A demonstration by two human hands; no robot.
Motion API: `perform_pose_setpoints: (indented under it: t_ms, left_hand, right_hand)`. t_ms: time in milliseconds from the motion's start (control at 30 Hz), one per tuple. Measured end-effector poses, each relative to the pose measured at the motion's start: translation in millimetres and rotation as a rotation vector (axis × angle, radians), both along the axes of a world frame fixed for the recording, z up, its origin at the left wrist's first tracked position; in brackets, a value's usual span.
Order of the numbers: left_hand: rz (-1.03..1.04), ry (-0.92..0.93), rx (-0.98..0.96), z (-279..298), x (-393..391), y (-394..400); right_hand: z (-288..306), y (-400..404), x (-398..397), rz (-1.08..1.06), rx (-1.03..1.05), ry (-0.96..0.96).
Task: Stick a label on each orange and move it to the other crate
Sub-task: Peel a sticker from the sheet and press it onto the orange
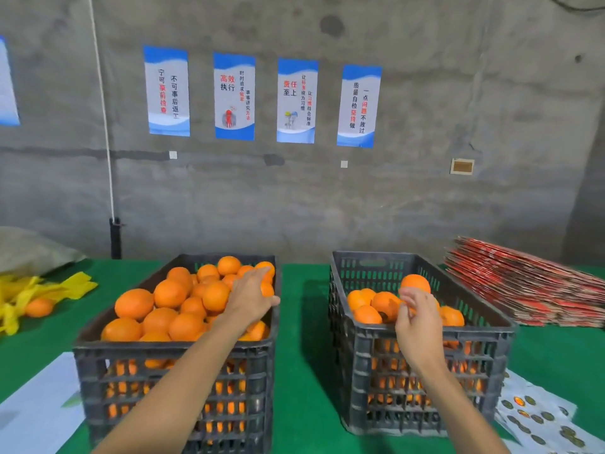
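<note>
Two dark plastic crates stand on a green table. The left crate [98, 352] is heaped with oranges [170, 293]. My left hand [252, 298] reaches into its right side and curls round an orange [267, 289] near the rim. The right crate [360, 352] holds a lower pile of oranges [366, 314]. My right hand [417, 326] hovers over that pile with loosely curled fingers. One orange [415, 283] shows just above its fingertips, and I see no grip on it. A sheet of round labels [537, 417] lies right of the right crate.
A stack of flattened red cartons [530, 283] lies at the right. Yellow net bags [36, 290] and a loose orange [39, 307] sit at the left, with a grey sack [29, 250] behind. A white sheet [39, 404] lies front left. A concrete wall stands close behind.
</note>
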State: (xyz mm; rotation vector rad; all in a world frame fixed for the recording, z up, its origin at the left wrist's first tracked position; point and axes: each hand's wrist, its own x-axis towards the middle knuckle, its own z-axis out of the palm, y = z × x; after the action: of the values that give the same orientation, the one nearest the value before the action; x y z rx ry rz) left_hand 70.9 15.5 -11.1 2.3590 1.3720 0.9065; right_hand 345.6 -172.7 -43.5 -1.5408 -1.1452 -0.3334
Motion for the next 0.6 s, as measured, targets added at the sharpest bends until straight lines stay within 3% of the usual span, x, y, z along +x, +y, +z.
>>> perform_pose_setpoints:
  t_ms: [233,433,600]
  left_hand:
    - [-0.041,-0.083,-0.001,-1.7,3.5,11.7]
    - [-0.145,-0.456,0.150,1.0,-3.7,-45.0]
    - [-0.315,-0.778,0.119,-19.9,-22.7,-115.2]
  right_hand:
    - [-38.7,-25.7,-69.3,0.133,0.155,0.031]
    - [-80.6,-32.1,-110.1,0.302,-0.025,0.021]
    - [-118.6,-34.7,-123.3,0.320,-0.194,0.057]
